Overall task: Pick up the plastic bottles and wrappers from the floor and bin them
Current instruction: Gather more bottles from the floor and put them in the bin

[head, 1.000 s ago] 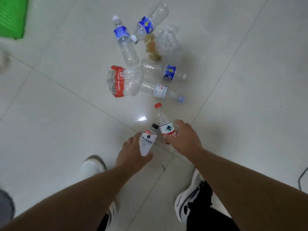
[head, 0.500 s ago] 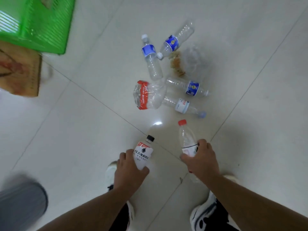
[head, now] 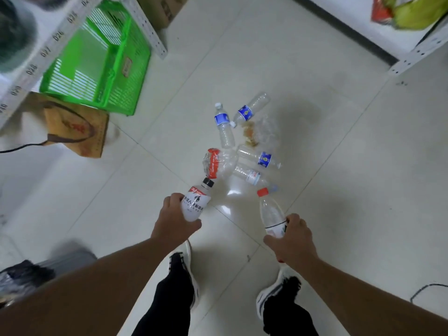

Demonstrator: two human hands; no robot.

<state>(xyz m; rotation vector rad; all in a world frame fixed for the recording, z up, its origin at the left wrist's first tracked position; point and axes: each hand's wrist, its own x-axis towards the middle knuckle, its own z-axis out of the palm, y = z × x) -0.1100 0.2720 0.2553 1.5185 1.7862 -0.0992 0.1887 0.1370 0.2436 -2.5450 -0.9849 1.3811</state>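
My left hand [head: 172,220] grips a white-labelled bottle with a black cap [head: 196,202], held above the floor. My right hand [head: 292,240] grips a clear bottle with a red cap [head: 269,212]. On the floor beyond them lie a crushed clear bottle with a red label [head: 217,163], a blue-labelled bottle with a white cap [head: 224,126], two clear bottles with dark blue labels [head: 251,109] [head: 258,157], a white-labelled bottle [head: 253,177] and a crumpled clear wrapper with brown crumbs [head: 261,135].
A green slatted plastic basket [head: 97,66] stands on the floor at the upper left, under a white metal shelf rail [head: 34,66]. A brown paper bag [head: 77,128] lies beside it. Another shelf leg [head: 417,54] is at the upper right. My two feet [head: 184,263] stand below.
Both hands have risen from the floor with their bottles. The view has pulled back and tilted up, bringing the green basket, shelves and paper bag into sight.
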